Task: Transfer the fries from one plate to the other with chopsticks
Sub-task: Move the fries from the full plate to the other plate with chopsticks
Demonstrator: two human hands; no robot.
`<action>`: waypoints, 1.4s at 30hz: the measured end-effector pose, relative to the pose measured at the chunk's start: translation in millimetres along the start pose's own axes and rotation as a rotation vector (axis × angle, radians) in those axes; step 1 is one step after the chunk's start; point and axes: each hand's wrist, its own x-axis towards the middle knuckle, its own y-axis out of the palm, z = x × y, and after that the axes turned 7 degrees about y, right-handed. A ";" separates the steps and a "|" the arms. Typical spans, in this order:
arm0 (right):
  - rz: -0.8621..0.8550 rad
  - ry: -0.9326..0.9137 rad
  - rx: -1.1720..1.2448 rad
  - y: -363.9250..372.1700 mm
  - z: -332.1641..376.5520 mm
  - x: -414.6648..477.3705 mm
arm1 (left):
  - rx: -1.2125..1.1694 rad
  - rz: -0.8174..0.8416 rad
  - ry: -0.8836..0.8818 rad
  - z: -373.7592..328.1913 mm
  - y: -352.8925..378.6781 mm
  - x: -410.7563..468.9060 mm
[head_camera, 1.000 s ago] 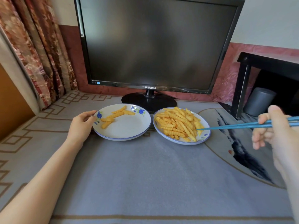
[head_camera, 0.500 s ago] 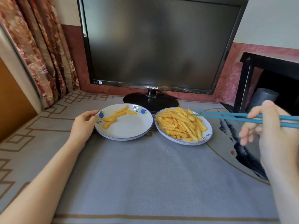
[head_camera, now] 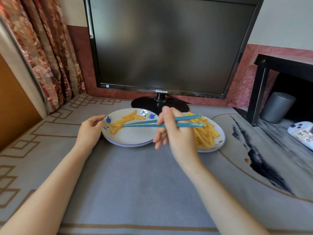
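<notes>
Grey cloth (head_camera: 135, 184) with a tan fret border covers the surface, and a floral curtain (head_camera: 42, 48) hangs past its far left corner. The left forearm runs in from the near left corner, lying low along the cloth, and the left hand (head_camera: 90, 131) has its thumb and fingers curled onto the left rim of the left plate (head_camera: 132, 139), holding it. That white plate, with blue flowers on its rim, sits toward the far edge in front of the black monitor (head_camera: 169, 44) and carries a few crinkle fries (head_camera: 128, 118) on its far left part. The teal chopsticks (head_camera: 144, 123) lie nearly level above it, their slightly parted tips down among those fries; whether they pinch one I cannot tell. The right hand (head_camera: 176, 134), wrist raised and forearm slanting in from the near right, holds the sticks between thumb and curled fingers, hovering over the gap where the two plates meet. The right plate (head_camera: 220, 141), touching or just beside the first, holds the big heap of fries (head_camera: 206, 134). Toward the far right corner stand a black shelf (head_camera: 264, 82), a grey cylinder (head_camera: 277, 107) and a white controller (head_camera: 303, 134).
</notes>
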 end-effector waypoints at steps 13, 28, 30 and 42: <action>0.122 0.020 -0.062 23.1 -19.7 0.1 | -0.008 0.000 0.009 0.5 -0.7 0.4; -0.057 -0.039 -0.068 -4.1 -13.2 0.4 | 0.012 -0.007 0.006 -0.1 0.1 0.4; -0.037 -0.029 -0.101 -1.2 -15.9 1.5 | 0.018 -0.006 0.002 0.7 -0.5 0.5; -0.121 0.067 -0.013 -2.7 -12.4 6.6 | 0.023 -0.001 0.005 0.6 -1.7 0.7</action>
